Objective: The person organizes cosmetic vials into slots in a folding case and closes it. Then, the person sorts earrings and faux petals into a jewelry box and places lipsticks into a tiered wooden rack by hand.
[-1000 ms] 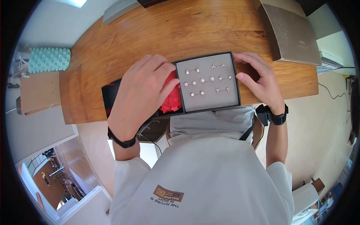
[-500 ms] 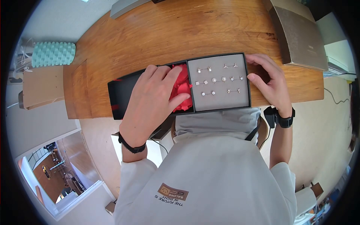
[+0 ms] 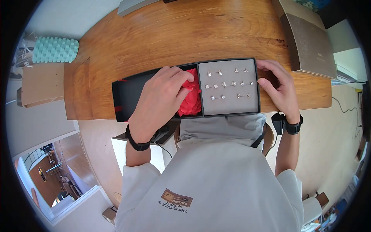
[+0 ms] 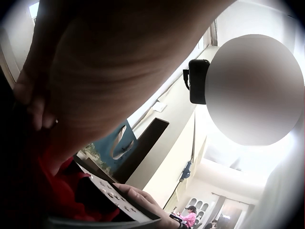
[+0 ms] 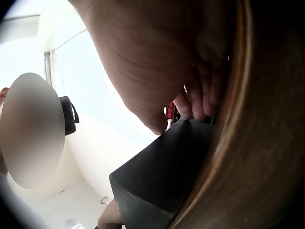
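A long black box (image 3: 130, 91) lies along the table's front edge, in three parts. Its right part has a grey pad (image 3: 230, 106) with several pairs of stud earrings (image 3: 229, 84); a red artificial flower (image 3: 189, 103) fills the middle part. My left hand (image 3: 159, 101) reaches over the box, thumb and index finger apart and touching the flower; its other fingers bend down over the left part. At the box's right end rests my right hand (image 3: 283, 87), thumb and fingertips against the edge. In the right wrist view, the fingertips touch the rim of the dark box (image 5: 162, 164).
The wooden table (image 3: 185, 34) stretches beyond the box. A brown carton (image 3: 309, 42) stands at the right back, and a grey object (image 3: 137, 5) lies at the far edge. A mint textured roller (image 3: 55, 50) is off the left side, above a cardboard box (image 3: 41, 84).
The left hand has shifted over the flower, its index finger now bent toward the flower's top, and more of the box's left part shows. The right hand stays at the box's right end.
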{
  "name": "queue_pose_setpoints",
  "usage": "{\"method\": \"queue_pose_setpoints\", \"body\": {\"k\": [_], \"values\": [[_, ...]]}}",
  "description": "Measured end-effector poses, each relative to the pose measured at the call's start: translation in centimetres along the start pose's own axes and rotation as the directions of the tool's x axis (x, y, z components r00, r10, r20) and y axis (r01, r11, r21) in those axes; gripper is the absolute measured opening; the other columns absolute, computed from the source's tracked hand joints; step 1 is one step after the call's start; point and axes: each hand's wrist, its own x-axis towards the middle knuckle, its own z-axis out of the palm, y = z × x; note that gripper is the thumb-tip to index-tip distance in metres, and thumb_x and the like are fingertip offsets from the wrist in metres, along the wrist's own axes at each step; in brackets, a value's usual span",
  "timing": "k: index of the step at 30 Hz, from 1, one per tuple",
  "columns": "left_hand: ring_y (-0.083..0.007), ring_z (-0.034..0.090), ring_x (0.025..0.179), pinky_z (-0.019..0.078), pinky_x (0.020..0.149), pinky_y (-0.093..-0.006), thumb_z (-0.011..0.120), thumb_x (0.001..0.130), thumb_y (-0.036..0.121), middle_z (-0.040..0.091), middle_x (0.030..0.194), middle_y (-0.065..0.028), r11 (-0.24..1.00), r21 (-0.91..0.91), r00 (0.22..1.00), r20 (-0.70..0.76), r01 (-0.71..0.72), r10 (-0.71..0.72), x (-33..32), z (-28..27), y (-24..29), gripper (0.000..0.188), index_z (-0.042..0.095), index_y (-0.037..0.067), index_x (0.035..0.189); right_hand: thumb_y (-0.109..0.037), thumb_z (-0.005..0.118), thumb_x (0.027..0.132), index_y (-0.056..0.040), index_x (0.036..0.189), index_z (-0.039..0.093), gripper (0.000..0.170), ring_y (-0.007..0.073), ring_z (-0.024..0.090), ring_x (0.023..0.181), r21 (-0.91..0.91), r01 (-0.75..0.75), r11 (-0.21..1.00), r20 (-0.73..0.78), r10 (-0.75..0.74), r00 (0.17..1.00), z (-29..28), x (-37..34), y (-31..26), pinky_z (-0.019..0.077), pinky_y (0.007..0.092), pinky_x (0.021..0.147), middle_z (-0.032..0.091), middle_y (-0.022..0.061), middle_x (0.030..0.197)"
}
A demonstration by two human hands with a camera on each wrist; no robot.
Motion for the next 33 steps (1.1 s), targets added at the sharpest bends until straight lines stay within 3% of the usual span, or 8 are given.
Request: {"method": "queue_pose_setpoints", "body": {"k": [4, 13, 15, 17, 20, 27, 29, 33], "values": [[-0.0257, 0.065, 0.088, 0.0527, 0.073, -0.0343, 0.077, 0.086, 0.004, 0.071, 0.101, -0.0081, 0.991, -0.122, 0.996, -0.058, 0.054, -0.062, -0.3, -0.8, 0.2, 0.019, 0.070, 0.005, 0.104, -0.015, 0.080, 0.090, -0.0002, 0.124, 0.069, 0.038, 0.0240, 0.066, 0.105, 0.006, -0.005, 1.000, -0.006, 0.005, 1.000, 0.0, -0.1, -0.1, 0.0530, 0.0340, 0.094, 0.071, 0.0118, 0.118], [-0.0191, 0.066, 0.088, 0.0519, 0.074, -0.0284, 0.078, 0.084, -0.003, 0.071, 0.102, -0.0068, 0.962, -0.209, 0.951, -0.217, 0.174, -0.219, -3.7, -5.9, -0.9, 0.022, 0.071, 0.003, 0.105, -0.014, 0.081, 0.089, -0.0003, 0.125, 0.069, 0.040, 0.0243, 0.067, 0.105, 0.025, 0.005, 1.000, -0.005, -0.005, 1.000, -0.1, 0.0, -0.2, 0.0534, 0.0340, 0.094, 0.072, 0.0116, 0.117], [-0.0178, 0.065, 0.087, 0.0516, 0.073, -0.0283, 0.078, 0.085, -0.003, 0.070, 0.102, -0.0058, 0.949, -0.231, 0.947, -0.189, 0.214, -0.260, -4.7, -6.1, -2.3, 0.022, 0.070, 0.003, 0.105, -0.013, 0.081, 0.089, -0.0004, 0.125, 0.069, 0.040, 0.0243, 0.068, 0.105, 0.029, 0.009, 1.000, -0.008, -0.008, 1.000, -0.1, 0.0, -0.2, 0.0535, 0.0341, 0.094, 0.072, 0.0115, 0.116], [-0.0177, 0.065, 0.085, 0.0515, 0.074, -0.0281, 0.077, 0.086, -0.004, 0.069, 0.101, -0.0063, 0.895, -0.199, 0.905, -0.070, 0.399, -0.419, -5.7, -6.0, -3.7, 0.021, 0.070, 0.002, 0.105, -0.013, 0.081, 0.089, -0.0004, 0.125, 0.069, 0.040, 0.0246, 0.068, 0.105, 0.033, 0.012, 0.999, -0.013, -0.012, 1.000, -0.1, -0.1, -0.1, 0.0535, 0.0341, 0.094, 0.072, 0.0116, 0.116], [-0.0208, 0.066, 0.089, 0.0521, 0.077, -0.0295, 0.074, 0.086, -0.005, 0.069, 0.105, -0.0081, 0.886, -0.157, 0.899, 0.058, 0.437, -0.433, -6.6, -5.6, -5.6, 0.023, 0.070, 0.002, 0.108, -0.013, 0.081, 0.089, -0.0005, 0.125, 0.069, 0.040, 0.0248, 0.068, 0.106, 0.035, 0.017, 0.999, -0.021, -0.016, 1.000, 0.0, -0.2, -0.1, 0.0536, 0.0342, 0.095, 0.072, 0.0117, 0.116], [-0.0332, 0.064, 0.109, 0.0526, 0.091, -0.0388, 0.072, 0.088, -0.002, 0.067, 0.118, -0.0126, 0.946, 0.011, 0.943, -0.089, 0.323, -0.320, -5.4, -5.9, -3.0, 0.028, 0.071, 0.004, 0.115, -0.013, 0.080, 0.090, -0.0006, 0.125, 0.069, 0.039, 0.0247, 0.068, 0.107, 0.021, 0.008, 1.000, -0.004, -0.008, 1.000, -0.1, 0.0, -0.2, 0.0538, 0.0343, 0.095, 0.072, 0.0116, 0.117], [-0.0330, 0.064, 0.109, 0.0518, 0.093, -0.0385, 0.077, 0.087, 0.006, 0.067, 0.124, -0.0132, 0.978, 0.080, 0.977, -0.103, 0.195, -0.186, -4.2, -5.3, -1.6, 0.031, 0.071, 0.002, 0.117, -0.013, 0.080, 0.090, -0.0006, 0.125, 0.069, 0.039, 0.0244, 0.068, 0.107, 0.016, 0.006, 1.000, -0.015, -0.005, 1.000, 0.0, -0.1, -0.1, 0.0539, 0.0343, 0.095, 0.072, 0.0115, 0.117], [-0.0346, 0.062, 0.111, 0.0502, 0.098, -0.0424, 0.083, 0.082, 0.017, 0.067, 0.124, -0.0129, 0.999, 0.052, 0.999, 0.031, 0.013, -0.015, -2.3, -3.6, 0.8, 0.042, 0.070, 0.002, 0.118, -0.014, 0.080, 0.090, -0.0007, 0.125, 0.069, 0.039, 0.0241, 0.068, 0.106, 0.016, -0.002, 1.000, -0.023, 0.002, 1.000, 0.0, -0.2, -0.2, 0.0539, 0.0344, 0.095, 0.072, 0.0113, 0.117]]}}
